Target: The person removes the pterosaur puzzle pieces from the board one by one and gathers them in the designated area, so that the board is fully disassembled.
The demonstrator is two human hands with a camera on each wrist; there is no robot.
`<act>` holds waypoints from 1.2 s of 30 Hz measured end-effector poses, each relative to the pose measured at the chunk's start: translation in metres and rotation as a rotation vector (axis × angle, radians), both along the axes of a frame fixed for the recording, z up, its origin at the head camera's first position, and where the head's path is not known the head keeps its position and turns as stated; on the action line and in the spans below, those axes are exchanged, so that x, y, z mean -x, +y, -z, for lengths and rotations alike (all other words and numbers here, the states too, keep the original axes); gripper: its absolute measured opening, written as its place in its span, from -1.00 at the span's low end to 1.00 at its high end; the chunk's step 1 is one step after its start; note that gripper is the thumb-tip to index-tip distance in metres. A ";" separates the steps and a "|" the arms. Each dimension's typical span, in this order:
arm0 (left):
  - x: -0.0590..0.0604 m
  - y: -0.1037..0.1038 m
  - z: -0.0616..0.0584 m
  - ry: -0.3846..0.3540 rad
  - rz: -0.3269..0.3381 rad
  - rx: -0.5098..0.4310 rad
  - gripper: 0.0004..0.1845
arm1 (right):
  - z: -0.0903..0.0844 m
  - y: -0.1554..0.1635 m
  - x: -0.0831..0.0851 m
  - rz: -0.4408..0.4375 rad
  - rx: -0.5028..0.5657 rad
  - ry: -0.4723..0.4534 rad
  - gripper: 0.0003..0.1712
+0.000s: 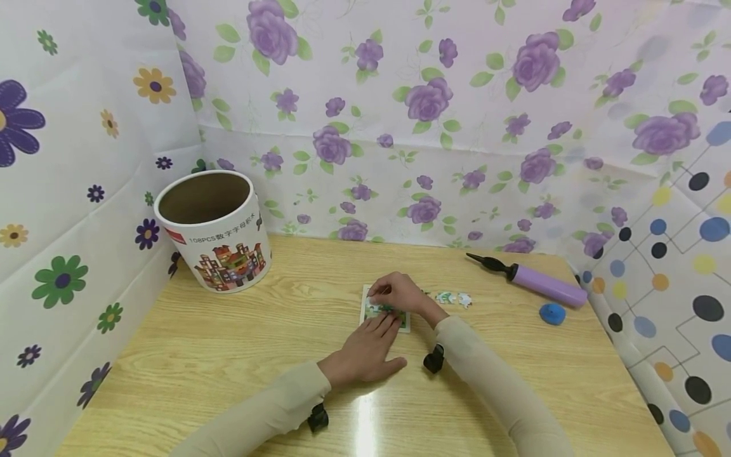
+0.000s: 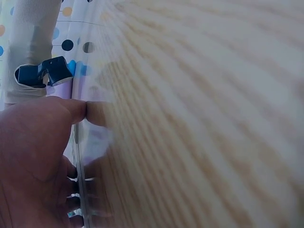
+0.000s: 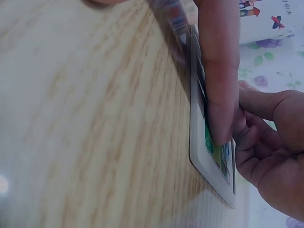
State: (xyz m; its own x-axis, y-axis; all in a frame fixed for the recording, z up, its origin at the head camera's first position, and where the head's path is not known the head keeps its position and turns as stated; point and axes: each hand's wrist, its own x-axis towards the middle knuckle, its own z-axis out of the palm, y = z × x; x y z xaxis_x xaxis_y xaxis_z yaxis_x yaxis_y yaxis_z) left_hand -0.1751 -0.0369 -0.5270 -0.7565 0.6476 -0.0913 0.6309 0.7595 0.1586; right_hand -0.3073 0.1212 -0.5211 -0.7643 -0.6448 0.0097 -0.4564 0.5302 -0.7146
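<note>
Both hands meet over a small puzzle board [image 1: 405, 322] lying flat near the middle of the wooden surface [image 1: 228, 355]. The left hand [image 1: 368, 350] rests palm down with its fingers straight, their tips pressing on the near edge of the board; its grip is wide and holds nothing, the thumb spread out to the side. The right hand [image 1: 400, 293] comes in from the far side, fingers bent down onto the board's top face, and from the right wrist view one fingertip [image 3: 219, 114] presses straight down on the green picture area inside the white frame [image 3: 202, 156]. Whether that hand pinches a loose piece or only pushes on one I cannot tell, as the fingers cover the spot. Just beside the right hand, toward the right, a few loose puzzle pieces [image 1: 454, 298] lie in a short row on the wood. Farther right sits a purple hand pump [image 1: 533, 280] with a black nozzle, and near it a small blue lump [image 1: 552, 313]. At the back left stands an open round cardboard tub [image 1: 214, 230], upright, with printed buildings on its side. Both arms wear pale beige sleeves [image 1: 491, 374], each with a small dark device at the wrist. Flowered and dotted sheets [image 1: 434, 114] hang around the surface.
</note>
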 end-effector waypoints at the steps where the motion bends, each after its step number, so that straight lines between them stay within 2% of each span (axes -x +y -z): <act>1: 0.000 0.000 0.000 -0.001 0.001 0.001 -0.13 | -0.001 0.001 0.000 0.007 0.000 0.002 -0.85; 17: 0.000 0.002 -0.002 -0.039 -0.024 -0.026 -0.13 | -0.021 0.055 -0.001 0.131 -0.021 0.056 -0.86; 26: -0.001 0.001 -0.002 -0.025 -0.018 -0.028 -0.12 | -0.016 0.084 -0.007 0.170 -0.038 0.076 -0.87; 36: -0.001 0.001 -0.002 -0.050 -0.020 -0.047 -0.13 | -0.010 0.104 -0.017 0.198 -0.055 0.059 -0.89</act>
